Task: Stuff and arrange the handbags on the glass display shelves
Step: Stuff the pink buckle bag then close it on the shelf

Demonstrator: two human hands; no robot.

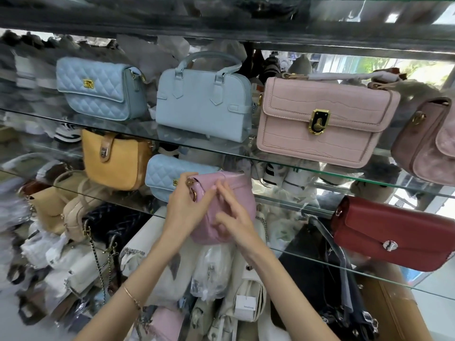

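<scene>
A small pink handbag (pixel 234 190) is held up in front of the middle glass shelf (pixel 344 205). My left hand (pixel 187 207) grips its left end near the gold ring. My right hand (pixel 236 217) lies on the bag's front with fingers spread, pressing on it. On the upper glass shelf (pixel 73 119) stand a quilted blue bag (pixel 98 89), a plain blue handbag (pixel 204 104), a pink croc bag (pixel 322 121) and a dusty pink bag (pixel 428 146). Behind the held bag sit a mustard bag (pixel 113 161) and a small quilted blue bag (pixel 165 175).
A red bag (pixel 391 235) lies on the lower right shelf. Below the hands, a heap of wrapped white, beige and black bags (pixel 110 242) with chains fills the bottom. A brown cardboard box (pixel 394 311) stands at lower right.
</scene>
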